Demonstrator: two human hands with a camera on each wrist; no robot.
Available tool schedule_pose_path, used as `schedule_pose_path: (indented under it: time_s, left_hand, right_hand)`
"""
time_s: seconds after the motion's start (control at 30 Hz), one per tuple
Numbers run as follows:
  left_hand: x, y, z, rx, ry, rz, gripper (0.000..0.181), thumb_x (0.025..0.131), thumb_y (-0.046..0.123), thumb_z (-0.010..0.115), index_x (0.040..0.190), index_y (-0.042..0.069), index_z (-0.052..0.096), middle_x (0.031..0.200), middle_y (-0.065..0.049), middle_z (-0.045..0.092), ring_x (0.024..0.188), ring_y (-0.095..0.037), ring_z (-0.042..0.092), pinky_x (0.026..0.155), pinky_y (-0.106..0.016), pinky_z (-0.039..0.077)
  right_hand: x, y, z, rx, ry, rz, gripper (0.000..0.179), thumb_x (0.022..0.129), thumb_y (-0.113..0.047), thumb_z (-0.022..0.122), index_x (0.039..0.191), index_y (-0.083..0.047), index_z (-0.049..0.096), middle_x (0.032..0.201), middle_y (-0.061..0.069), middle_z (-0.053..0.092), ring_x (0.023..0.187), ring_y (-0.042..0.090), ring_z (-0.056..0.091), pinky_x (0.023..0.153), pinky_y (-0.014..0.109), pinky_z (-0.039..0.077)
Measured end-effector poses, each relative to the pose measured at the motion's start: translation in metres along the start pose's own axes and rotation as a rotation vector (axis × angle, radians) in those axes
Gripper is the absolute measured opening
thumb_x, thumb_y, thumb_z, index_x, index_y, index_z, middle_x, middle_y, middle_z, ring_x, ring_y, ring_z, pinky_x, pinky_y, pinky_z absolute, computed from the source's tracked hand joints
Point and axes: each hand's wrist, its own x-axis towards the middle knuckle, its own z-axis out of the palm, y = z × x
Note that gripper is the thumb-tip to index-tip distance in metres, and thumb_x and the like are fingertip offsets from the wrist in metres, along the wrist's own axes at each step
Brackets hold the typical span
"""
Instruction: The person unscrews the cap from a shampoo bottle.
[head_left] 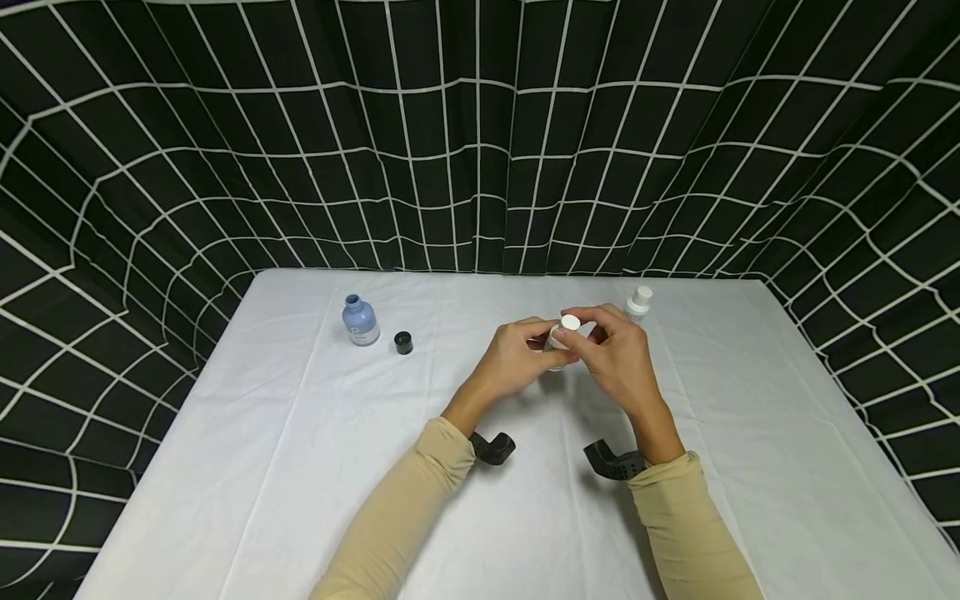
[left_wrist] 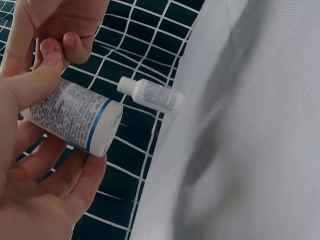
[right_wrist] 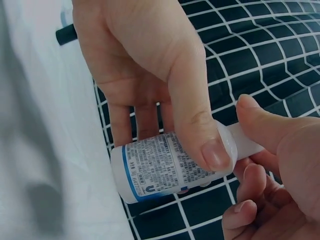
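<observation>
My left hand grips a small white bottle with a printed label and a blue band near its base. In the right wrist view, the left thumb presses across the label by the bottle's shoulder. The thumb and fingers of my right hand pinch the white cap at the top end. Seen from the head, the bottle leans slightly and is largely hidden by the hands, its cap facing up. The bottle's base is just above the cloth-covered table.
Behind my right hand stands a second white bottle, capped. At the left are a blue bottle with its mouth uncovered and a black cap beside it. A dark curtain with a white grid surrounds the table.
</observation>
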Motion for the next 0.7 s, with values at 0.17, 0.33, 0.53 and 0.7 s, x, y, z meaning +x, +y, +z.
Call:
schedule_pose_path:
  time_s: [0.17, 0.33, 0.53, 0.7]
  left_hand:
    - [0.001, -0.001, -0.004, 0.038, -0.037, 0.055, 0.037, 0.087, 0.035, 0.082, 0.121, 0.023, 0.075, 0.111, 0.009, 0.073, 0.106, -0.003, 0.065, 0.092, -0.018, 0.057]
    - [0.001, -0.001, -0.006, 0.050, -0.069, 0.097, 0.037, 0.089, 0.030, 0.081, 0.124, 0.020, 0.073, 0.115, 0.006, 0.072, 0.107, -0.005, 0.066, 0.092, -0.017, 0.057]
    - [0.001, 0.000, -0.009, 0.017, -0.130, 0.126, 0.036, 0.090, 0.024, 0.080, 0.124, 0.013, 0.072, 0.120, -0.002, 0.071, 0.108, -0.009, 0.067, 0.092, -0.018, 0.058]
    - [-0.001, 0.002, -0.013, 0.018, -0.169, 0.141, 0.034, 0.091, 0.024, 0.079, 0.122, 0.012, 0.072, 0.115, -0.003, 0.071, 0.103, -0.007, 0.066, 0.090, -0.018, 0.058]
  right_hand:
    - [-0.001, -0.004, -0.001, -0.022, 0.005, -0.052, 0.023, 0.085, -0.020, 0.085, 0.105, -0.010, 0.078, 0.084, 0.000, 0.062, 0.064, 0.009, 0.047, 0.055, 0.018, 0.037]
    - [-0.002, -0.007, -0.002, -0.016, 0.006, -0.086, 0.021, 0.085, -0.019, 0.085, 0.103, -0.010, 0.079, 0.081, -0.001, 0.059, 0.063, 0.009, 0.047, 0.054, 0.018, 0.038]
    - [-0.003, -0.007, -0.004, 0.013, -0.008, -0.116, 0.016, 0.087, -0.015, 0.082, 0.102, -0.010, 0.080, 0.077, -0.001, 0.054, 0.063, 0.008, 0.045, 0.054, 0.018, 0.036]
    - [-0.003, -0.007, -0.007, 0.056, -0.040, -0.129, 0.013, 0.089, -0.012, 0.079, 0.102, -0.014, 0.080, 0.078, -0.001, 0.053, 0.064, 0.007, 0.044, 0.055, 0.017, 0.037]
